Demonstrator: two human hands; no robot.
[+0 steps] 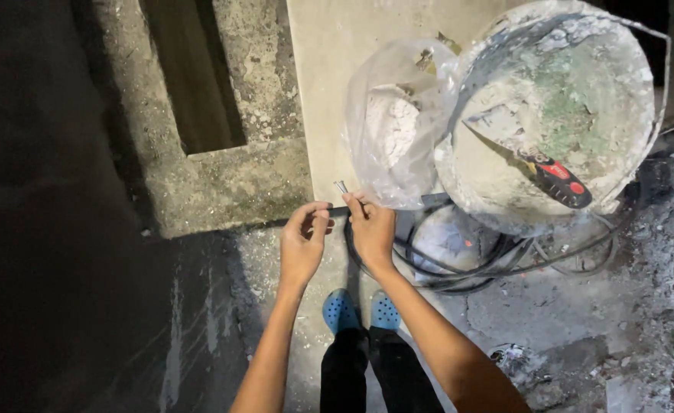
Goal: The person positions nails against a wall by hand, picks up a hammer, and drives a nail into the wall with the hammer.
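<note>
My left hand [304, 243] and my right hand [372, 227] meet in front of me, both pinching a black cable [459, 277] near its end. A short bare metal tip [341, 186] sticks up between the fingers. The rest of the cable lies coiled on the concrete floor to the right of my hands. My blue perforated clogs [361, 310] stand just below the hands.
A plaster-caked bucket [627, 145] holds a trowel with a red and black handle [562, 180]. A clear plastic bag of white powder [390, 126] leans against it, on a pale board [329, 69]. A rectangular opening in a concrete slab [191, 73] lies far left.
</note>
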